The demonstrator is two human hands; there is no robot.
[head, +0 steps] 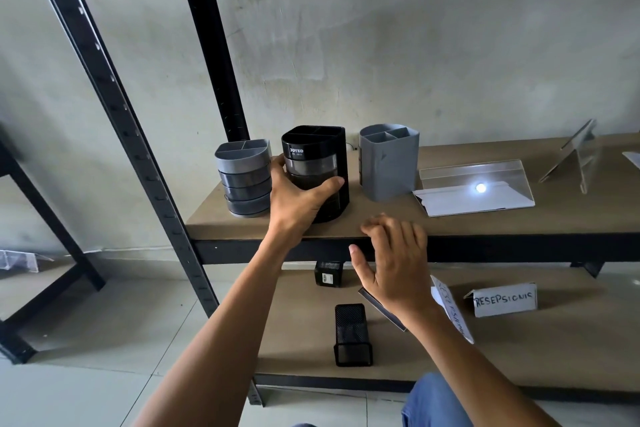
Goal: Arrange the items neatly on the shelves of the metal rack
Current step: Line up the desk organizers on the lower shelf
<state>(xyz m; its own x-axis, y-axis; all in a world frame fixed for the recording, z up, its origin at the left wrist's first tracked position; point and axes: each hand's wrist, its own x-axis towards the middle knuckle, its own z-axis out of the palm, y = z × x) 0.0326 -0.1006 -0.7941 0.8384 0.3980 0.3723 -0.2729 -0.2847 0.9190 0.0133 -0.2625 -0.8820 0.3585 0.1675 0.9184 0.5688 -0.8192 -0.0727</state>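
My left hand (pixel 298 198) grips the black desk organizer (pixel 322 156), which stands upright on the upper shelf (pixel 519 222) of the metal rack. A grey stacked organizer (pixel 244 177) stands just to its left and a grey pen holder (pixel 388 166) to its right. My right hand (pixel 391 260) hovers at the shelf's front edge with loosely curled fingers and holds nothing. On the lower shelf (pixel 519 357) stand two black mesh pen cups (pixel 353 334) (pixel 329 273).
A clear acrylic sign holder (pixel 474 187) lies on the upper shelf, with another acrylic stand (pixel 578 152) at the far right. Paper name signs (pixel 505 300) (pixel 450 308) sit on the lower shelf. Black rack posts (pixel 114 107) (pixel 211 38) rise at left. A wall is behind.
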